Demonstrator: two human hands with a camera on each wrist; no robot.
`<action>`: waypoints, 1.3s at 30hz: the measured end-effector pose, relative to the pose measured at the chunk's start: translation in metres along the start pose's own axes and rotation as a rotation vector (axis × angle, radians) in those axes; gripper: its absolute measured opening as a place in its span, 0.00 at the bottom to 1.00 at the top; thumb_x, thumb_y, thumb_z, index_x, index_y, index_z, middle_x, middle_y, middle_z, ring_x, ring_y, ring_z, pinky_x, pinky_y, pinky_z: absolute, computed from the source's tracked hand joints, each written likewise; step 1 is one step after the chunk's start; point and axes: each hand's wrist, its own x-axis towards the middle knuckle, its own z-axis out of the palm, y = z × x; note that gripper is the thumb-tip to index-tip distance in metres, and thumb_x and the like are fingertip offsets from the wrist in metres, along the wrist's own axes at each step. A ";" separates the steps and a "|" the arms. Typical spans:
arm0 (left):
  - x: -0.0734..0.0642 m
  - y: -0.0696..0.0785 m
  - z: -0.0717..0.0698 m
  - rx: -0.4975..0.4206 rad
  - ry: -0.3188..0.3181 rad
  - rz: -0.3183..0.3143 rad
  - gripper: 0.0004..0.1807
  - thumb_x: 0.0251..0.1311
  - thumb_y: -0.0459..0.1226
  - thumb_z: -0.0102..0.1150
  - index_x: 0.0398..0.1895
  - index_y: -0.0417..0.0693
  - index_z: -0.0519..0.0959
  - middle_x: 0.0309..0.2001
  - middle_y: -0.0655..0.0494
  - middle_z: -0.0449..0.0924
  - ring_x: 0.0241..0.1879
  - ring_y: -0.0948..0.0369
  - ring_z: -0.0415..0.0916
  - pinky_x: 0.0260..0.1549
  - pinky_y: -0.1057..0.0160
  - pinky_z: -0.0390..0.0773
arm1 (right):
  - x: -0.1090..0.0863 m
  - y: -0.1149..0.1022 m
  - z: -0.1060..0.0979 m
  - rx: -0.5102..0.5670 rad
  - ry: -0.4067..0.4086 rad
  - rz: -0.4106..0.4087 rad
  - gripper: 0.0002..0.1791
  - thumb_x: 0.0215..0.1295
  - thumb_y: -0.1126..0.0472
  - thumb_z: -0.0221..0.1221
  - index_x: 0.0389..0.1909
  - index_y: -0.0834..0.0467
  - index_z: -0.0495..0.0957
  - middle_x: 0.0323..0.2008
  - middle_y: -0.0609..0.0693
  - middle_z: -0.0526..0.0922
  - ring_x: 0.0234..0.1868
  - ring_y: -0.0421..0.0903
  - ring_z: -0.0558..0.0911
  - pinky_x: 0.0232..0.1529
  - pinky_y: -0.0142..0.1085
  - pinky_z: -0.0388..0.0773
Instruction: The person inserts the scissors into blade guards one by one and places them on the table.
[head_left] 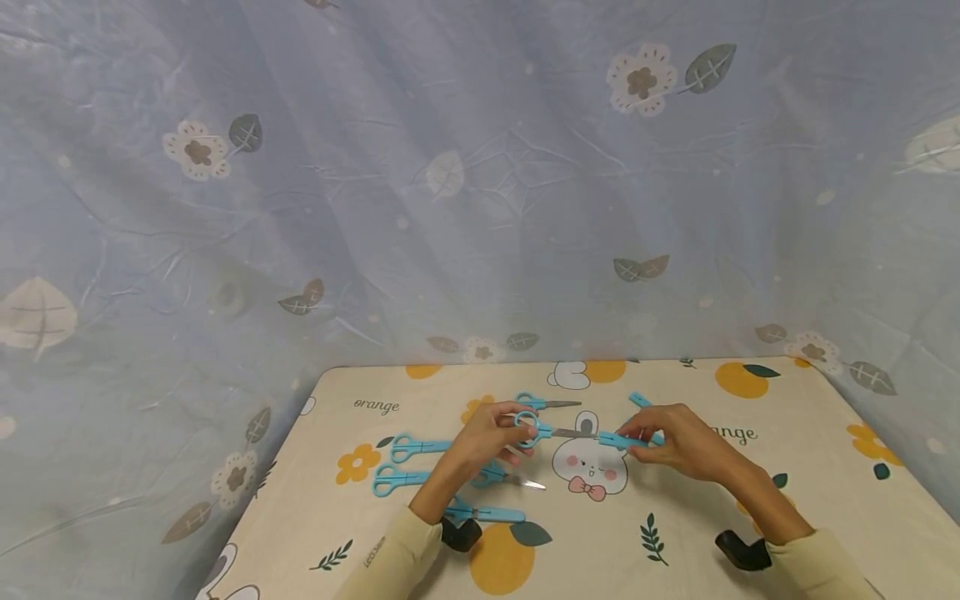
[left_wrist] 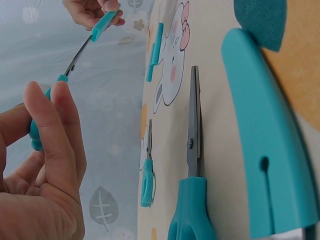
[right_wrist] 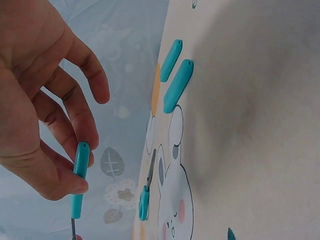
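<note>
My left hand (head_left: 487,437) holds a pair of scissors (head_left: 534,429) by its light blue handles, blades pointing right. In the left wrist view its fingers wrap the handles, raised off the table. With thumb and fingertips my right hand (head_left: 678,437) pinches a blue blade cover (head_left: 617,441). The cover's left end is right at the blade tips, in line with the steel blades (head_left: 576,433). Seen from the right wrist, the slim cover (right_wrist: 79,192) lies between thumb and fingers, with the other fingers spread.
Uncovered scissors (head_left: 528,401) lie behind the hands, and another pair (head_left: 525,482) in front. Several covered scissors (head_left: 401,479) lie at left, one covered pair (head_left: 498,515) nearer. Two loose covers (right_wrist: 171,61) rest at the back right. A patterned cloth (head_left: 795,467) covers the table; a curtain (head_left: 480,250) hangs behind.
</note>
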 end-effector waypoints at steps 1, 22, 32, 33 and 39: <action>0.000 0.000 0.000 -0.002 0.000 0.001 0.16 0.64 0.36 0.64 0.55 0.50 0.81 0.40 0.49 0.88 0.33 0.54 0.87 0.22 0.63 0.85 | 0.000 0.000 0.000 0.002 -0.004 0.001 0.12 0.59 0.56 0.71 0.45 0.46 0.86 0.36 0.36 0.85 0.35 0.33 0.79 0.35 0.34 0.79; -0.008 0.005 -0.008 -0.031 0.027 0.025 0.21 0.64 0.35 0.64 0.59 0.42 0.77 0.41 0.46 0.87 0.35 0.50 0.87 0.20 0.67 0.82 | 0.003 -0.009 -0.002 -0.021 0.039 0.041 0.11 0.61 0.53 0.69 0.45 0.43 0.85 0.37 0.33 0.85 0.35 0.32 0.79 0.40 0.34 0.78; -0.006 0.012 -0.009 -0.033 0.017 0.038 0.24 0.64 0.38 0.66 0.62 0.40 0.76 0.39 0.48 0.87 0.33 0.54 0.87 0.20 0.66 0.83 | 0.016 -0.017 -0.002 -0.041 0.049 0.092 0.12 0.58 0.52 0.71 0.44 0.40 0.86 0.34 0.31 0.82 0.37 0.36 0.80 0.40 0.39 0.80; -0.006 0.012 -0.009 -0.035 0.020 0.037 0.23 0.64 0.37 0.66 0.61 0.41 0.76 0.39 0.48 0.87 0.33 0.54 0.87 0.20 0.66 0.83 | 0.017 -0.018 -0.002 -0.043 0.048 0.096 0.12 0.58 0.52 0.71 0.44 0.40 0.86 0.35 0.31 0.82 0.37 0.36 0.80 0.41 0.40 0.81; -0.004 0.014 -0.009 -0.049 0.021 0.046 0.20 0.62 0.37 0.68 0.57 0.49 0.80 0.38 0.47 0.87 0.32 0.54 0.87 0.20 0.66 0.82 | 0.021 -0.021 -0.003 -0.043 0.042 0.089 0.12 0.59 0.54 0.71 0.45 0.42 0.87 0.35 0.33 0.83 0.38 0.37 0.80 0.41 0.43 0.81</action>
